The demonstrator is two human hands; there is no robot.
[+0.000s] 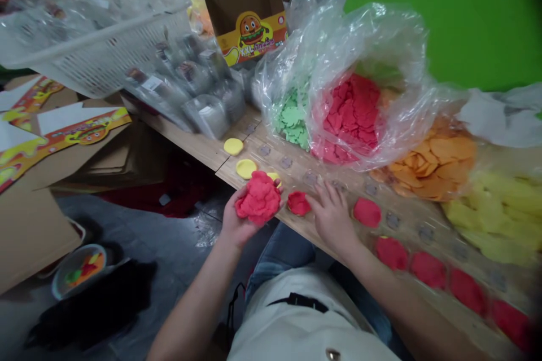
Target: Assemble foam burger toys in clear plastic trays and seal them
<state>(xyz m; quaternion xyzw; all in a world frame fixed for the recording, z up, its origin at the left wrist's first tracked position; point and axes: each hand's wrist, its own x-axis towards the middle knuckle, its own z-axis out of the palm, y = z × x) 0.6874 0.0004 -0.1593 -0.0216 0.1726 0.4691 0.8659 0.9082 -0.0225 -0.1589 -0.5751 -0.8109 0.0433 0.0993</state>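
My left hand (237,220) is closed around a stack of thin red wavy-edged pieces (259,197), held up over the front edge of the wooden table. My right hand (332,214) is open, palm down, its fingers spread. Its fingertips are at the right rim of a red piece (298,203) that lies cupped on the table. Farther right, another red piece (367,212) lies in the same row, followed by several more toward the lower right corner. Yellow discs (246,168) sit to the left, one partly hidden behind my left hand.
Behind the row, plastic bags hold green pieces (293,118), red pieces (353,113) and orange pieces (434,161). Yellow pieces (495,217) lie at right. Stacked clear containers (207,113), a white basket (127,39) and a burger-printed box (252,34) stand left. A bucket (80,271) is on the floor.
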